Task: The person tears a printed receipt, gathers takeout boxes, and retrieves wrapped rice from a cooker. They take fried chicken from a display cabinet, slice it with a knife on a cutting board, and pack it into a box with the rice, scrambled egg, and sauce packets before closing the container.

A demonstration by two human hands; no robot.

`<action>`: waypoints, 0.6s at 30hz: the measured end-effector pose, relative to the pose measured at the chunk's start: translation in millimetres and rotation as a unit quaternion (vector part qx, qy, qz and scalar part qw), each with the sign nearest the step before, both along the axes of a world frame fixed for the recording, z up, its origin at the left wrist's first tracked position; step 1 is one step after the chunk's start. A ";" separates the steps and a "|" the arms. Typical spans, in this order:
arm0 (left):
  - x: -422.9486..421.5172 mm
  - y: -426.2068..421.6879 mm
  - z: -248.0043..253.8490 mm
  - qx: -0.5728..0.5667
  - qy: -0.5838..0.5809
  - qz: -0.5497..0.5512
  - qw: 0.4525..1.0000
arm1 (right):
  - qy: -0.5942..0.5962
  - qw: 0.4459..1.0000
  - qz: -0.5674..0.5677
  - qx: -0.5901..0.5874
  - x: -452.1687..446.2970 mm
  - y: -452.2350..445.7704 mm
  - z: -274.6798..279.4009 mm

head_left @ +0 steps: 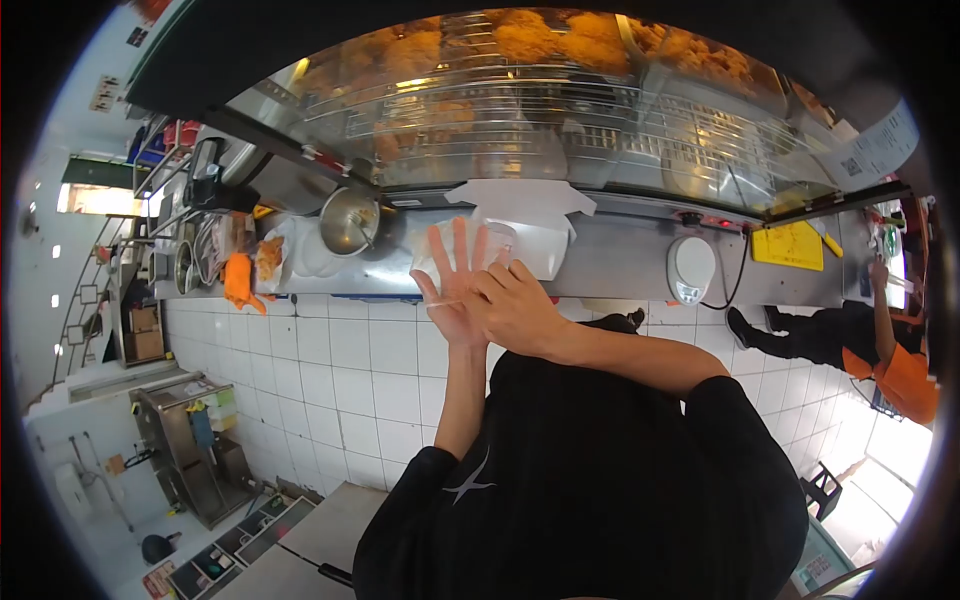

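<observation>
My left hand (455,290) is raised palm toward me, fingers spread wide. A hazy, clear plastic glove (441,303) seems to cover it, its edge showing near the base of the thumb. Across the palm lies my right hand (515,305), its fingers bent and closed at the glove; the exact pinch is hidden. Behind both hands, an open white cardboard box (550,235) stands on the steel counter (610,260). Clear plastic (500,240) lies partly behind my fingers.
A glass warmer with fried food (525,40) rises behind the counter. To the left are a metal bowl (349,222) and orange cloth (240,282). On the right sit a white scale (691,270), a yellow board (788,249) and a person in orange (905,385).
</observation>
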State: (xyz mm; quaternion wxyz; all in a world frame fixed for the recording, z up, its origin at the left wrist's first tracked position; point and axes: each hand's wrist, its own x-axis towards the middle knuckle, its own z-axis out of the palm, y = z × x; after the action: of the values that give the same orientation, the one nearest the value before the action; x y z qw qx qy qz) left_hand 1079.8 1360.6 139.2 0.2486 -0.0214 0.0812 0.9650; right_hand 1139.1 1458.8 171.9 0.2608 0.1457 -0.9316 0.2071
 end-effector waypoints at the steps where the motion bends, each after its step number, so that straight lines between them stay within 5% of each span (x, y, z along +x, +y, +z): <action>1: -4.6 -6.2 -1.1 -0.028 0.017 -0.008 0.999 | 0.002 1.000 0.005 0.002 -4.0 -3.8 -5.5; 6: -26.9 -29.9 -12.6 -0.231 0.029 0.026 0.972 | 0.027 0.998 0.048 0.026 -18.1 -24.1 2.7; 9: -36.1 -39.8 -17.3 -0.255 -0.004 0.059 0.965 | 0.017 0.996 0.085 0.038 -28.2 -36.0 1.1; 12: -53.3 -64.7 -53.7 -0.107 0.001 0.004 0.994 | -0.037 0.989 0.138 0.047 -31.8 -43.9 5.2; 14: -59.8 -70.6 -62.3 -0.172 -0.021 0.003 0.985 | -0.057 0.984 0.153 0.072 -37.6 -49.5 9.0; 17: -64.9 -65.7 -44.8 -0.270 -0.129 0.069 0.952 | 0.061 0.980 0.180 0.052 -45.9 -62.2 12.6; 18: -61.3 -70.1 -46.9 -0.205 -0.066 0.055 0.975 | 0.068 0.979 0.183 0.055 -44.5 -66.6 12.5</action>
State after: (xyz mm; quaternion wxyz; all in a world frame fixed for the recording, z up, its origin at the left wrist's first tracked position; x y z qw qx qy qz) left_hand 1018.5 1290.5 92.3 0.1901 -0.1400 0.2593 0.9365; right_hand 1094.6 1392.2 184.4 0.2727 0.3419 -0.8792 0.1892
